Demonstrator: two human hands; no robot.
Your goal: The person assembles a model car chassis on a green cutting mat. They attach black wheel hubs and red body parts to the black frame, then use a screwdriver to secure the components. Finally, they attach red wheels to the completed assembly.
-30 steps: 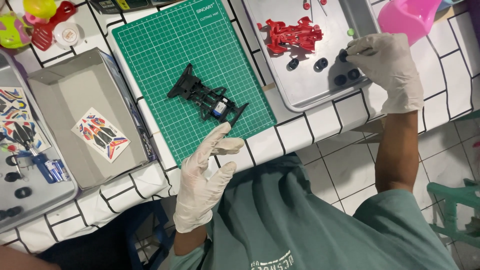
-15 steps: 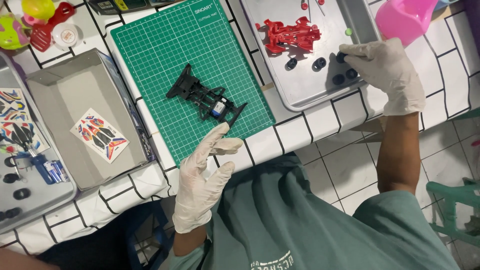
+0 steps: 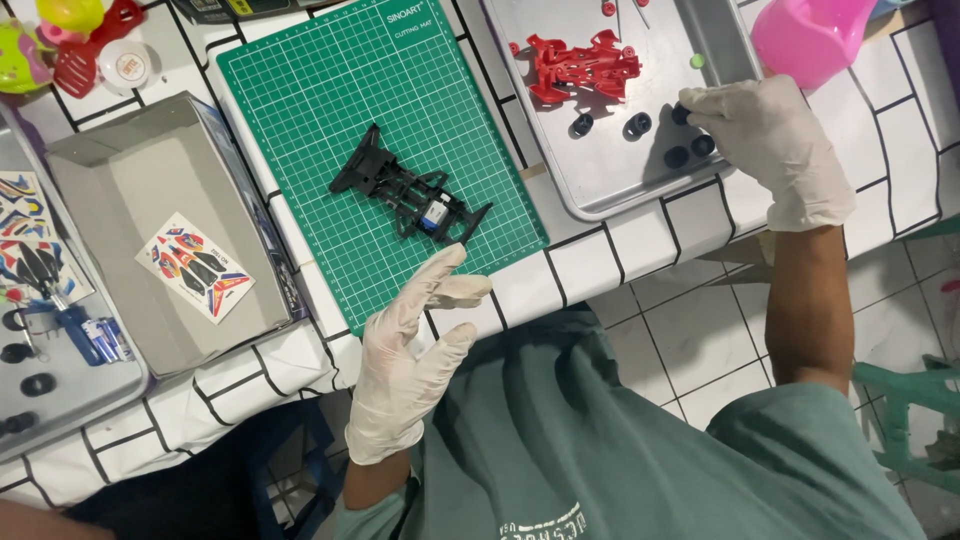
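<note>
The white-tiled table (image 3: 620, 255) carries a green cutting mat (image 3: 330, 110) just ahead of the left hand (image 3: 410, 360). A metal tray (image 3: 610, 170) lies under the right hand's (image 3: 770, 145) fingertips. A grey box (image 3: 130, 180) sits left of the left hand, with another tray (image 3: 60, 385) beyond it.

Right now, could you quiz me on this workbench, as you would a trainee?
1. True or false: the black toy car chassis lies on the green gridded cutting mat.
2. Which tray holds the red plastic car body? A) the metal tray near the right hand B) the grey cardboard box C) the pink tub
3. Which white-gloved hand reaches for the small black wheels?

Key
1. True.
2. A.
3. The right hand; the left hand hovers open near the mat's near edge, holding nothing.
</note>
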